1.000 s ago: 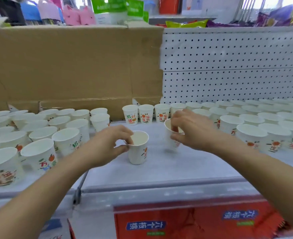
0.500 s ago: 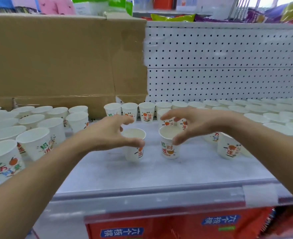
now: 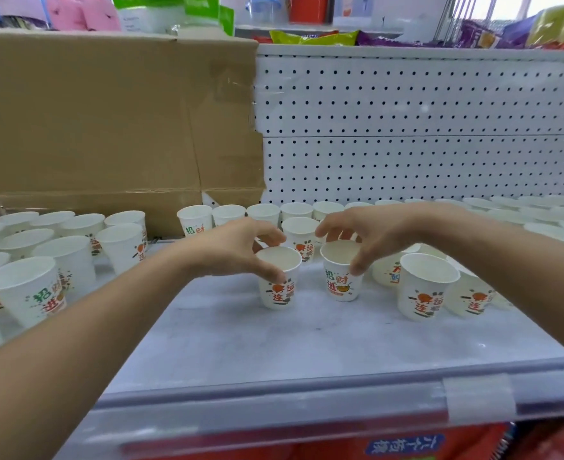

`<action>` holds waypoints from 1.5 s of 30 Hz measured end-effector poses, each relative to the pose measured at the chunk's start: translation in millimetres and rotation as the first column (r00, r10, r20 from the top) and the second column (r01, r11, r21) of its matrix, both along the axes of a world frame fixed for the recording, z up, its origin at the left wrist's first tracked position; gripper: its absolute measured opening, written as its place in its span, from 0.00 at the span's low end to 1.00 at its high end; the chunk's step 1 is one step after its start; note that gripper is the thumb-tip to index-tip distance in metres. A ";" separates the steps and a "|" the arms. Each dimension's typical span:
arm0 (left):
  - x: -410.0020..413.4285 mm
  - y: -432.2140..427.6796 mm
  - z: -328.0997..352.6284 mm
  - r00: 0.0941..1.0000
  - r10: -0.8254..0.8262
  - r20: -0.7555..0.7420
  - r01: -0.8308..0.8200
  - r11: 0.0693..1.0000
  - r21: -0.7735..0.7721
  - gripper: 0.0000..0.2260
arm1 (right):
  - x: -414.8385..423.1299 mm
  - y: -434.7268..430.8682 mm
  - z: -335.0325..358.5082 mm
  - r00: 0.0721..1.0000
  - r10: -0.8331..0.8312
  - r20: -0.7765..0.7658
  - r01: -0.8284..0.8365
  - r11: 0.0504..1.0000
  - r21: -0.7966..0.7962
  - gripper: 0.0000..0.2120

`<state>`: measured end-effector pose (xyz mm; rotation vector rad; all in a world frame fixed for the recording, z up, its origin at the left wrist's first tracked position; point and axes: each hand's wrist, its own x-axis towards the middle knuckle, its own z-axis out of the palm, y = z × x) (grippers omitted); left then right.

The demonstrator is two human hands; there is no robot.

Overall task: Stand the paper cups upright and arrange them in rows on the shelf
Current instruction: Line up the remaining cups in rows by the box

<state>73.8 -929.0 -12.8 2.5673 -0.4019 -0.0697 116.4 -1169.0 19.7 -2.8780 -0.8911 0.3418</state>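
Cups (image 3: 278, 287): paper, smooth matt white walls, rolled rims; the colour print is equally flat.
Shelf (image 3: 274, 343): pale grey deck, matt, faintly mottled and scuffed.
Strip (image 3: 307, 416) along shelf's front edge: clear plastic, glossy, streaked with light; frosted patch (image 3: 478, 398) toward its right end.
Pegboard (image 3: 406, 104) at back edge: white, painted metal by the look, smooth, slight satin sheen.
Cardboard (image 3: 91, 121) at back left: brown, matt, creased; tape (image 3: 230, 84) on it is shiny.
Bags (image 3: 313, 37) above: glossy film.
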 end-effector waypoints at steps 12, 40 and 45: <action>19.3 -24.2 -3.7 0.999 0.044 0.006 -0.043 0.988 -0.149 0.31 | 1.6 -12.6 -4.7 0.995 -0.022 0.097 0.013 0.996 0.087 0.30; 23.5 -39.5 -10.0 0.990 0.129 0.057 -0.113 0.969 -0.221 0.28 | 13.4 -36.5 -6.0 0.998 -0.043 0.045 0.034 0.984 0.174 0.31; -2.0 -29.5 -8.6 0.967 0.171 0.191 -0.120 0.960 -0.252 0.20 | -4.7 -13.4 -0.5 0.973 0.015 0.230 -0.086 0.949 0.303 0.20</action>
